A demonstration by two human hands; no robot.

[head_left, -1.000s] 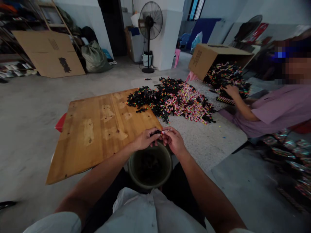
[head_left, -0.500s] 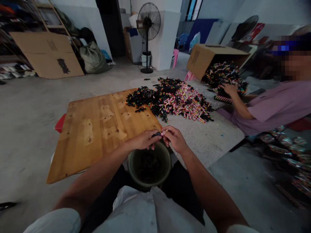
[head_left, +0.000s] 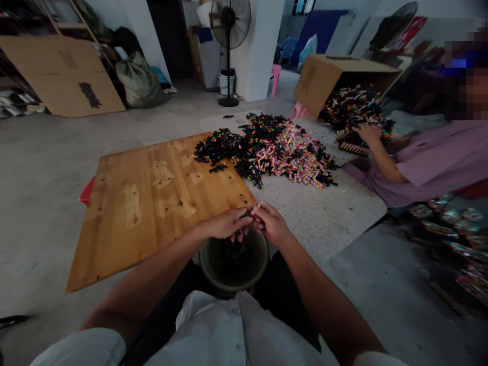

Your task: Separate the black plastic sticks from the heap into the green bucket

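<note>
Black part (head_left: pixel 247 214) is pinched in the left hand (head_left: pixel 227 222), fingers curled, near the far rim of the bucket (head_left: pixel 233 288). The right hand (head_left: pixel 272 224) adjoins it, fingertips gripping a small bright piece (head_left: pixel 259 206), mostly hidden. Ahead, a mixed pile (head_left: pixel 272 150) spans wooden board (head_left: pixel 147 188) and speckled table (head_left: pixel 305 216).

Black piece (head_left: pixel 247 213) seemingly less visible now

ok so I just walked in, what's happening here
The camera wearer's left hand holds a small dark piece above a bucket, and their right hand pinches at its end; fingers hide the details. Ahead, a pile of small black and pink pieces spreads across a wooden board and a speckled tabletop. To the right, a co-worker's hand is at another heap by a cardboard box.
</note>
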